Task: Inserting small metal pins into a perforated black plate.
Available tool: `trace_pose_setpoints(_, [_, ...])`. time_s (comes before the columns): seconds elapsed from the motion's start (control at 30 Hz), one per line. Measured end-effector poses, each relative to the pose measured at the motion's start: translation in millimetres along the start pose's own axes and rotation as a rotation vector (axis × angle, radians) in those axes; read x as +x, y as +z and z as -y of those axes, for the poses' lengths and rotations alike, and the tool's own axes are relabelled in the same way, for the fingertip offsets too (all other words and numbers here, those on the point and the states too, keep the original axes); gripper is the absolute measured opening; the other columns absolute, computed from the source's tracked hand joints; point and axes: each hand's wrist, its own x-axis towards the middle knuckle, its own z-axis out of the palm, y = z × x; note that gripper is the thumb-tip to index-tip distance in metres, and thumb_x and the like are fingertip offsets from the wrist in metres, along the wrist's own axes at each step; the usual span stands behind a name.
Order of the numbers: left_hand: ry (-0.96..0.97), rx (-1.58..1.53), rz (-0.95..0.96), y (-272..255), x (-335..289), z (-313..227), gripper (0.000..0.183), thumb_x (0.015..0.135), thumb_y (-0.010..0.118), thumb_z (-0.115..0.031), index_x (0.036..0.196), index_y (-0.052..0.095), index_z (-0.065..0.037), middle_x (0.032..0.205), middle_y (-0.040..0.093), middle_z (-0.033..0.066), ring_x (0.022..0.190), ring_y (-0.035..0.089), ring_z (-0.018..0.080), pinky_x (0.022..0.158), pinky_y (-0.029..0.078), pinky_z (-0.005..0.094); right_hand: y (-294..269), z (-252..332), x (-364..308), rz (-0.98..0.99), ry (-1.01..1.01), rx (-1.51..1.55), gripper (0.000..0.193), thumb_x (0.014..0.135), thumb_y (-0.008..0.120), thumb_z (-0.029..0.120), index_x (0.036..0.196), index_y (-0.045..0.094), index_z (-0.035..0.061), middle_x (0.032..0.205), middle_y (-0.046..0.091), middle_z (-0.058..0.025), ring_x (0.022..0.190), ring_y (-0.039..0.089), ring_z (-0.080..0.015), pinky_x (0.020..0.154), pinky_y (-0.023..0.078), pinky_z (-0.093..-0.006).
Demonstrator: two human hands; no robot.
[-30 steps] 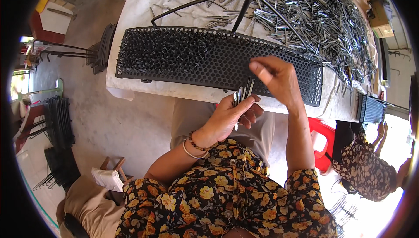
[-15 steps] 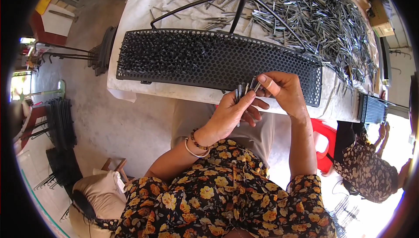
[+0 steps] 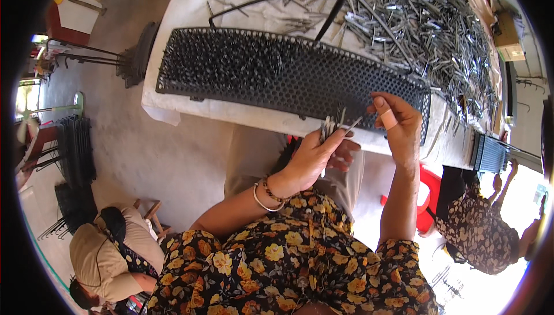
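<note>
White-covered table (image 3: 187,9) before you, grey floor (image 3: 179,159), your left hand (image 3: 310,158) pinching thin strips (image 3: 329,125), right hand (image 3: 404,132) curled, its grip unclear.

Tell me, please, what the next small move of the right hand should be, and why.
Perhaps the right hand should pinch the slanting strip from the bundle in the left hand: it juts toward the right hand, and the black panel shows bare holes on its right side.

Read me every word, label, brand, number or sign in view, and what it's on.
No text can be read.
Cardboard box, far right: any print is too small and blurred.
Perforated black panel: no lettering visible.
Thin strips in the left hand: none visible.
</note>
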Motion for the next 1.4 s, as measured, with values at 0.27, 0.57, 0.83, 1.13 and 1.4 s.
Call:
trace_pose_setpoints(0.27, [0.041,0.003,-0.003,-1,0,-2,0.039,0.097,0.045,-0.035,0.112,0.055,-0.001,0.097,0.065,0.0088,0.079,0.061,0.0139,0.062,0.052,0.0290,4,-13,-14,0.027,-0.004,-0.117,0.024,0.088,0.063,0.019,0.102,0.066,0.0002,0.078,0.066,-0.0046,0.062,0.054,-0.0068,0.057,0.044,-0.0199])
trace_pose_setpoints(0.57, [0.099,-0.075,-0.008,-1,4,-1,0.034,0.098,0.044,-0.032,0.111,0.055,-0.002,0.096,0.064,0.0079,0.079,0.061,0.0121,0.063,0.053,0.0257,20,-12,-20,0.144,-0.100,0.009,0.016,0.087,0.063,0.010,0.097,0.067,-0.0008,0.081,0.065,-0.0040,0.064,0.055,-0.0069,0.058,0.045,-0.0200])
trace_pose_setpoints(0.83, [0.016,-0.143,-0.024,-9,5,5,0.036,0.096,0.047,-0.033,0.113,0.055,-0.002,0.098,0.065,0.0104,0.083,0.064,0.0179,0.065,0.053,0.0306,9,18,18,-0.236,-0.290,-0.105,0.014,0.084,0.066,0.007,0.096,0.068,0.0011,0.083,0.066,-0.0035,0.068,0.054,-0.0064,0.061,0.043,-0.0194])
trace_pose_setpoints(1.13, [-0.087,-0.137,-0.052,-9,7,0,0.036,0.096,0.046,-0.034,0.109,0.058,-0.002,0.092,0.066,0.0087,0.079,0.062,0.0151,0.062,0.052,0.0290,43,1,77,-0.253,-0.672,-0.335,0.012,0.082,0.066,0.007,0.093,0.067,0.0013,0.081,0.065,-0.0075,0.063,0.057,-0.0132,0.058,0.045,-0.0234])
trace_pose_setpoints(1.4, [-0.049,-0.036,-0.033,-7,6,-4,0.035,0.097,0.044,-0.035,0.107,0.059,-0.005,0.085,0.064,0.0049,0.073,0.060,0.0115,0.058,0.050,0.0260,47,-8,85,-0.170,-0.846,-0.602,0.014,0.080,0.068,0.012,0.092,0.067,0.0032,0.090,0.062,-0.0093,0.072,0.061,-0.0281,0.064,0.049,-0.0348])
